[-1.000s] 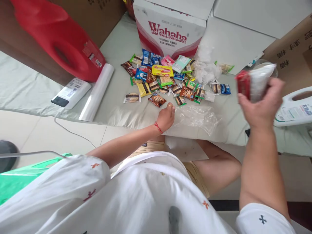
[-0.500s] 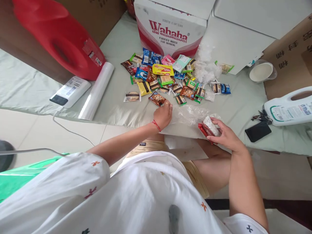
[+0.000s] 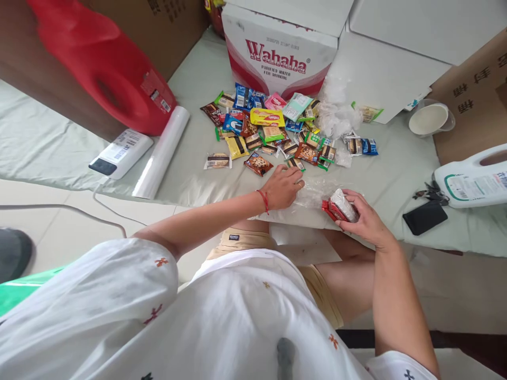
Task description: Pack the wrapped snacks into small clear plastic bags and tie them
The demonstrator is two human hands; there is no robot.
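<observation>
Snack packets [image 3: 340, 207] gripped in right hand [image 3: 366, 221]; left hand [image 3: 282, 189] on clear bag [image 3: 317, 191].

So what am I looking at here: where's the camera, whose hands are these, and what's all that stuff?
No machine: a camera worn on a person's head looks down at their bare hands. The left hand, with a red wrist string, rests on a clear plastic bag. The right hand grips a red and white packet. Beyond them a pile of snack packets lies on a pale sheet, before a Wahaha box. A red jug, a plastic roll and a phone lie around.
</observation>
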